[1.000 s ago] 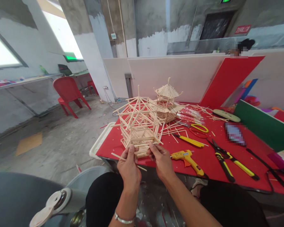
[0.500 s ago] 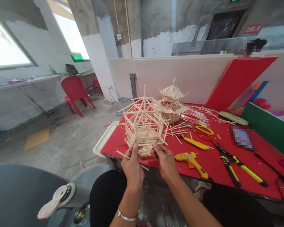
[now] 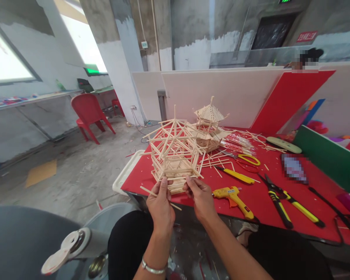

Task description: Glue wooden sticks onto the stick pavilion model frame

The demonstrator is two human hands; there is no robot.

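A pavilion-shaped frame of thin wooden sticks (image 3: 175, 140) stands at the front edge of the red table, just beyond both hands. My left hand (image 3: 161, 200) is closed, with a loose wooden stick (image 3: 146, 190) slanting through its fingers. Its thumb and forefinger also pinch the left end of a short stick held level in front of the frame's base. The other end of that short stick is pinched in my right hand (image 3: 200, 194). Whether the fingers touch the frame itself, I cannot tell. Behind stands a smaller roofed stick model (image 3: 210, 120).
On the red table (image 3: 268, 202) to the right lie a yellow glue gun (image 3: 235, 199), a yellow cutter knife (image 3: 239, 175), scissors (image 3: 247, 158) and black-and-yellow pliers (image 3: 291, 202). Loose sticks (image 3: 218, 159) lie scattered behind. An open-lidded flask (image 3: 81, 241) stands at lower left.
The whole view has shifted slightly, so everything appears a little further left. Both hands keep the same grip on the sticks in front of the frame.
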